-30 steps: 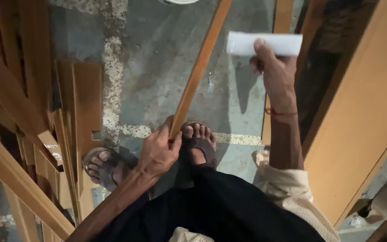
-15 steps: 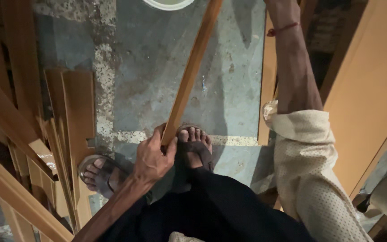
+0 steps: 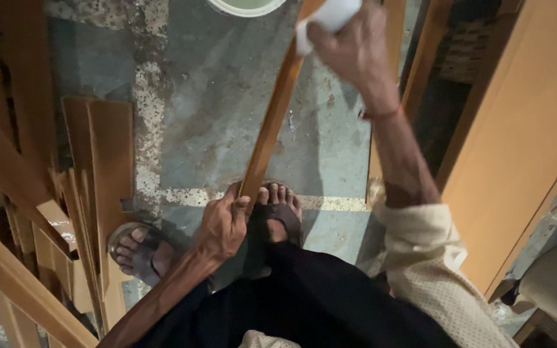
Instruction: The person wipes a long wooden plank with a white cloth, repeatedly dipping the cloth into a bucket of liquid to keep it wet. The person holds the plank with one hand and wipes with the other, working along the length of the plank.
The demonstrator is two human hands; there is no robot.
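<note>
I see the left hand clamped around the near end of a long, narrow, orange-brown wooden strip, which slants up and away over the grey concrete floor. The right hand is closed on a white folded cloth, pressing it against the strip's far end. 2 sandalled feet stand below; flat wooden offcuts lie left.

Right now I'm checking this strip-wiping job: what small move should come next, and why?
Probably draw the white cloth down along the wooden strip. The right hand presses the cloth on the strip's upper end, the left hand grips its lower end, and the length between looks unwiped.
</note>
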